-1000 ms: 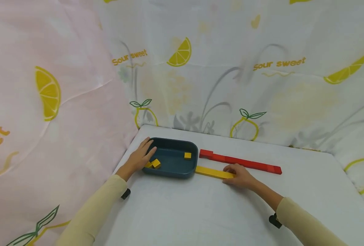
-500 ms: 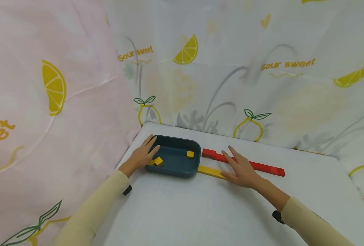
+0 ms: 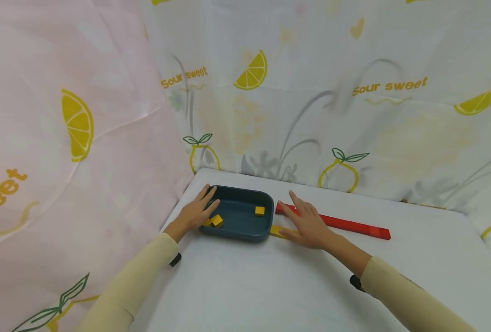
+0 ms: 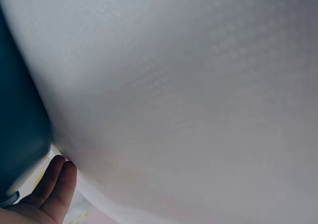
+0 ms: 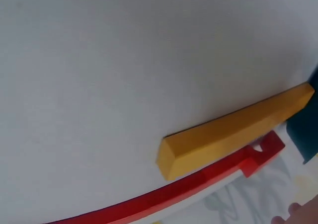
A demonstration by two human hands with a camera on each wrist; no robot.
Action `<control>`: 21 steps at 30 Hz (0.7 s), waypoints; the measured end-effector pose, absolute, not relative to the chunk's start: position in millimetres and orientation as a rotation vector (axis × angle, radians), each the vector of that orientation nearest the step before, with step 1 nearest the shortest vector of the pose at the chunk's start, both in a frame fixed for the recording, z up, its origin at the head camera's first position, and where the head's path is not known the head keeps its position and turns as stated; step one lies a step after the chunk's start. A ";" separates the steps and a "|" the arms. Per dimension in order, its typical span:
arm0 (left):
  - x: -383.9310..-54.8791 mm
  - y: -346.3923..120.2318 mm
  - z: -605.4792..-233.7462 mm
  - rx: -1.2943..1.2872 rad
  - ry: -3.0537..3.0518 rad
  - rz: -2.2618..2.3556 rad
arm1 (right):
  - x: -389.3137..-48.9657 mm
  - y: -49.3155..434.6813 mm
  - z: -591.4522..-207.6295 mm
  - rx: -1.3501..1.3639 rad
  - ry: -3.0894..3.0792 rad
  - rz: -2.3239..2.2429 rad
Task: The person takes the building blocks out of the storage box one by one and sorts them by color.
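Observation:
A dark teal tray [image 3: 237,235] sits at the back left of the white table, with a yellow block [image 3: 259,211] at its right and two more at its left, one partly hidden. My left hand [image 3: 192,214] rests over the tray's left rim, fingers extended; two fingertips show beside the tray wall [image 4: 20,105] in the left wrist view. With fingers spread, my right hand [image 3: 309,228] hovers holding nothing over a row of yellow blocks [image 5: 233,132] running from the tray's right side. Behind it lies a long red row [image 3: 349,224], partly covered by the hand in the head view.
Patterned cloth [image 3: 262,120] hangs behind the white table, and a pinkish cloth [image 3: 116,152] borders it on the left. The red row's tray-side end bears a raised red piece [image 5: 263,152].
My right hand has let go of the yellow row's right end, lifted with fingers spread, and moved left toward the tray. The left hand stays on the tray rim. The head view has shifted slightly.

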State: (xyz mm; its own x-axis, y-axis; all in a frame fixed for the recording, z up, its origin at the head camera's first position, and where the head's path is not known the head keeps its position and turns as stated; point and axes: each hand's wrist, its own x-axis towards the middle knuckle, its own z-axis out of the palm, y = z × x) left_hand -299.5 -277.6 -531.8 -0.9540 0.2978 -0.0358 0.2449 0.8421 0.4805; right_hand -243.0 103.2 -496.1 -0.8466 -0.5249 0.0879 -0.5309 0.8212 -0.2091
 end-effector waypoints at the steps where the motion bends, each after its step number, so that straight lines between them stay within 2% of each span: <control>1: -299.7 -278.0 -533.1 0.431 2.908 0.740 | -243.8 98.4 -495.7 0.878 -2.978 0.356; 16: -299.6 -275.6 -530.7 0.407 2.914 0.755 | -266.8 34.8 -509.1 0.991 -2.901 0.315; 21: -299.2 -276.5 -527.9 0.396 2.904 0.736 | -267.7 8.3 -511.7 1.110 -2.888 0.302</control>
State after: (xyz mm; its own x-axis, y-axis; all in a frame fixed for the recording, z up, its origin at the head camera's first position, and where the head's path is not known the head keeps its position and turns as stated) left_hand -299.2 -276.5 -527.9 -0.9587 0.2798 -0.0512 0.2216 0.8475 0.4823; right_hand -267.7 8.3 -511.7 -0.7445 -0.6602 0.0999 -0.6665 0.7261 -0.1689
